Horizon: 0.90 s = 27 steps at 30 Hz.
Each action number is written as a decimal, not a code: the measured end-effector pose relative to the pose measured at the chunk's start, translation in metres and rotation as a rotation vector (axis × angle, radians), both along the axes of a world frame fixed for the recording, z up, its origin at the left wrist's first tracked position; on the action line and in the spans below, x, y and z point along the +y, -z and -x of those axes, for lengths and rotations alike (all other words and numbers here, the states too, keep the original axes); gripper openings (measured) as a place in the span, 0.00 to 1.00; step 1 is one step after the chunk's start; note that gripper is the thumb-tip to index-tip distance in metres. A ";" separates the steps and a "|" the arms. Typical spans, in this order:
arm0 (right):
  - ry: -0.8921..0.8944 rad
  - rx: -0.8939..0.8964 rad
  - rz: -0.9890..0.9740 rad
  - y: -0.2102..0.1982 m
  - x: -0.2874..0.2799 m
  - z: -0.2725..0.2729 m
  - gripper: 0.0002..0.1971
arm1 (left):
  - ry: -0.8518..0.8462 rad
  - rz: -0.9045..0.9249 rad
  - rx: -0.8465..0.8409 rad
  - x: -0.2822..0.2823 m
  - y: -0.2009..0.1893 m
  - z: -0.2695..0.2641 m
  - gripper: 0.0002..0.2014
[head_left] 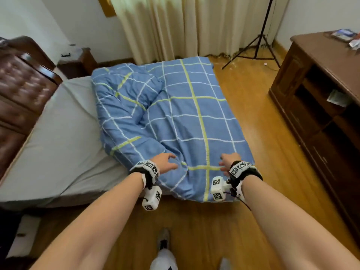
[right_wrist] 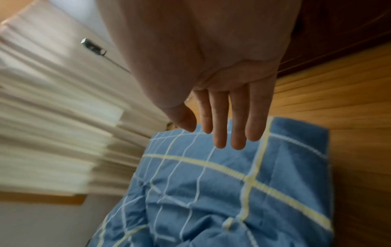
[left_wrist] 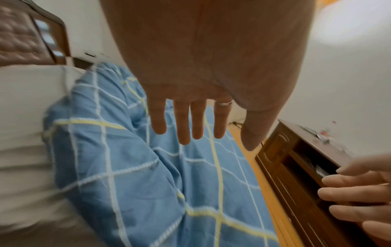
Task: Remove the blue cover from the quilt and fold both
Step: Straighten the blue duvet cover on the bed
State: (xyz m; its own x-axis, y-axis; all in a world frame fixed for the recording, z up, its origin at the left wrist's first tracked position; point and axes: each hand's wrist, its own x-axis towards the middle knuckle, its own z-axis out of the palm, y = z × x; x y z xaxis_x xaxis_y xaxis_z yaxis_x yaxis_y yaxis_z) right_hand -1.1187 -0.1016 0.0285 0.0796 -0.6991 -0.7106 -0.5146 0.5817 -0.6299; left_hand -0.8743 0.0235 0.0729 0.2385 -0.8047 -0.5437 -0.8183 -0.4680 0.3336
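Note:
The quilt lies in its blue cover (head_left: 175, 114) with white and yellow check lines, spread over the right half of the bed, bunched along its left side. The same cover (left_wrist: 148, 183) fills the lower left wrist view and the cover (right_wrist: 211, 192) the lower right wrist view. My left hand (head_left: 165, 162) hovers over the near edge of the cover, fingers straight and spread (left_wrist: 182, 127), holding nothing. My right hand (head_left: 227, 163) is a short way to its right over the same edge, fingers straight (right_wrist: 228, 127), also holding nothing. Whether either hand touches the fabric I cannot tell.
A bare grey mattress (head_left: 58, 133) shows left of the quilt, with a brown padded headboard (head_left: 21, 84) beyond it. A dark wooden cabinet (head_left: 321, 98) stands at the right across a strip of wooden floor (head_left: 259, 133). A black tripod (head_left: 259, 36) and cream curtains (head_left: 185, 26) stand behind.

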 end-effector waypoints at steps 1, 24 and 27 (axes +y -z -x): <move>-0.011 -0.021 -0.005 -0.017 0.004 -0.029 0.10 | -0.042 0.027 -0.008 0.006 -0.006 -0.022 0.29; -0.795 0.167 0.286 -0.059 0.003 -0.643 0.15 | -0.730 0.399 0.263 0.057 -0.047 -0.578 0.12; -0.764 0.133 0.263 -0.040 -0.034 -0.705 0.35 | -0.768 0.373 0.249 0.040 -0.039 -0.620 0.13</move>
State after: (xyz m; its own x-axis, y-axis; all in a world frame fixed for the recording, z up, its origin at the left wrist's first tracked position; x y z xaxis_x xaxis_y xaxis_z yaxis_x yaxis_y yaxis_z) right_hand -0.4136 -0.1353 0.0689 0.5280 -0.6312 -0.5682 -0.7893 -0.1177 -0.6026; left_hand -0.2538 0.0640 0.1124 0.6953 -0.6062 -0.3861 -0.2069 -0.6833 0.7003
